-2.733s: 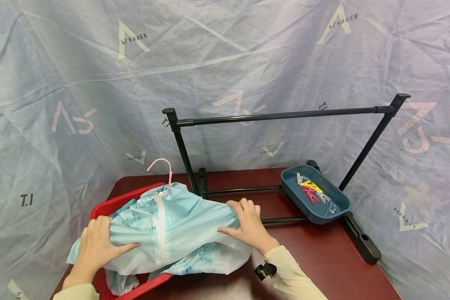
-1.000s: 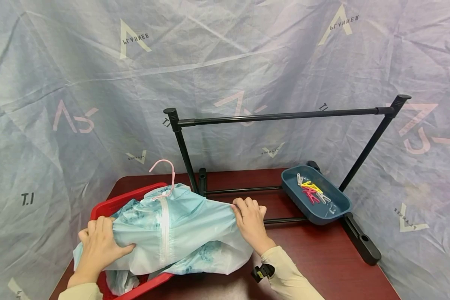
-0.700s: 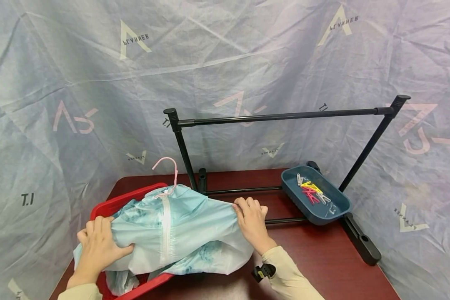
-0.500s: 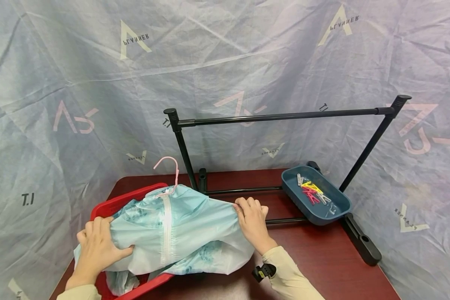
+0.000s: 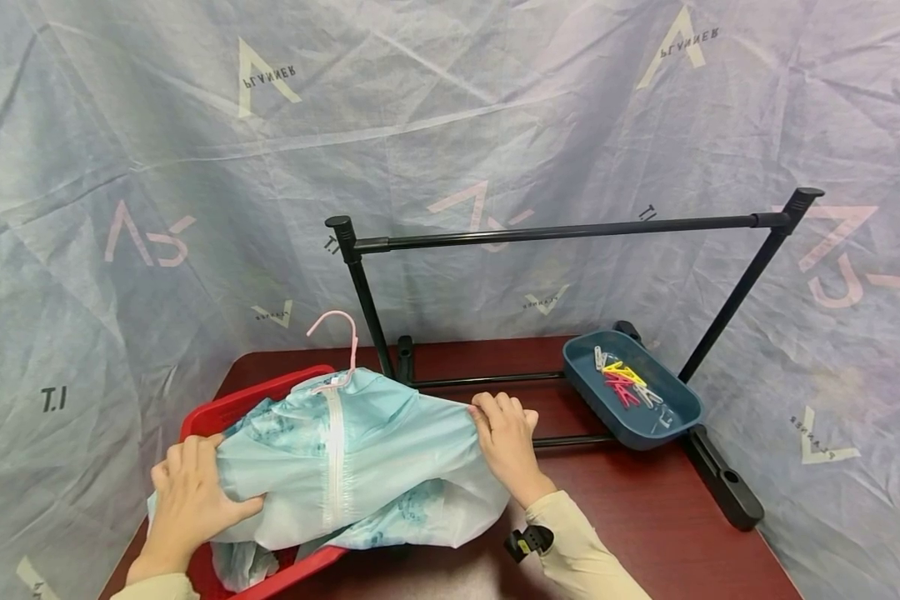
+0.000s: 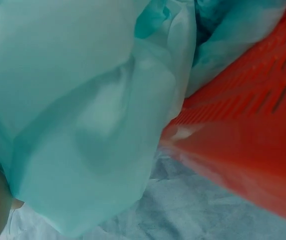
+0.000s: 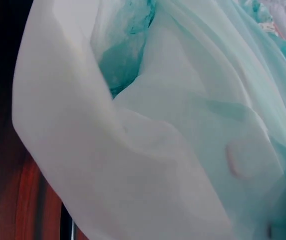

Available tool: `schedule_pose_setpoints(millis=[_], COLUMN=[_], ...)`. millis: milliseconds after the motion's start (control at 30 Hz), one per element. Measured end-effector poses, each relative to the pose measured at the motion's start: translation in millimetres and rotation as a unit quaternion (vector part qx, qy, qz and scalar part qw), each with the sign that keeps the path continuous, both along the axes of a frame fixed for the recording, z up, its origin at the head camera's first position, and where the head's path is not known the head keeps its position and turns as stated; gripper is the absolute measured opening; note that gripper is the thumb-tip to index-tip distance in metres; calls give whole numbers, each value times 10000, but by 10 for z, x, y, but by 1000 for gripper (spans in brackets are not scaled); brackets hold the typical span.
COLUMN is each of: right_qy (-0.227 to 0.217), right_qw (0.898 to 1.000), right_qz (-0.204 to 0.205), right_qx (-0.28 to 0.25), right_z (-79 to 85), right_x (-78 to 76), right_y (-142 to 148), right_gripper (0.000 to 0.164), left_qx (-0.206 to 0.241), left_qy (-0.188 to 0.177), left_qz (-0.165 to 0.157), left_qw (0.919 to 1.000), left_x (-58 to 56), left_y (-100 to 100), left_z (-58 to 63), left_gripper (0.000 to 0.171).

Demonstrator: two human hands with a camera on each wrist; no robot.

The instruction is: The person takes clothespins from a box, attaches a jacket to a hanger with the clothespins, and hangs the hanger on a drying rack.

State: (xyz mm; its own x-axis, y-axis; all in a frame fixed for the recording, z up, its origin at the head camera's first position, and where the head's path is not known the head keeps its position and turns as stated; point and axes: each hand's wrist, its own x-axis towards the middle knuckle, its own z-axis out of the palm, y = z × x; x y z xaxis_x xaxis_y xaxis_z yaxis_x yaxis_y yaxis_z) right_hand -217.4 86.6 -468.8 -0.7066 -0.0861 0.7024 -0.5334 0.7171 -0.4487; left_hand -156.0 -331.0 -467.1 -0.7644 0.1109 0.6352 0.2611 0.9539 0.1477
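Observation:
A light blue, thin jacket (image 5: 408, 446) with a white zipper lies over the red basket (image 5: 202, 418) in the head view. Out of its collar stands the hook of a pink hanger (image 5: 353, 346); the rest of the hanger is hidden in the cloth. My left hand (image 5: 191, 498) grips the jacket's left side, thumb spread over the front. My right hand (image 5: 508, 442) pinches the right side, its fingers curled, and the cloth is drawn taut between both hands. The left wrist view shows hanging jacket fabric (image 6: 93, 130) beside the basket wall; pale fabric (image 7: 118, 175) fills the right wrist view.
Behind stands a black clothes rack (image 5: 555, 236) on the dark red table (image 5: 645, 517). A blue tray (image 5: 592, 398) holding several yellow, pink and white clothespins (image 5: 624, 377) rests by the rack's right foot. More crumpled cloth (image 5: 242, 567) lies in the basket. A printed grey sheet (image 5: 450, 108) hangs behind.
My right hand's fingers and thumb have drawn together on the jacket's right side. The hanger hook has shifted right and slightly up. Within the last half second almost nothing moved.

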Motion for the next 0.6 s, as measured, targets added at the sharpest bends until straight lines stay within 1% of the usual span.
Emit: schedule_pose_setpoints(millis=[200, 433, 600], right_qy=[-32, -28, -43], right_qw=[10000, 9999, 9999], right_qz=[-46, -53, -23], right_qx=[-71, -107, -132], right_z=[-12, 10, 25], right_x=[-10, -8, -1], right_y=[16, 42, 48], right_gripper=[7, 7, 7], left_qx=[57, 146, 124], left_qy=[124, 230, 483], left_qz=[-27, 98, 116], left_qw=[9999, 9996, 9987], left_x=[22, 28, 15], left_y=[4, -5, -21], left_z=[18, 13, 3], left_gripper=[97, 95, 100])
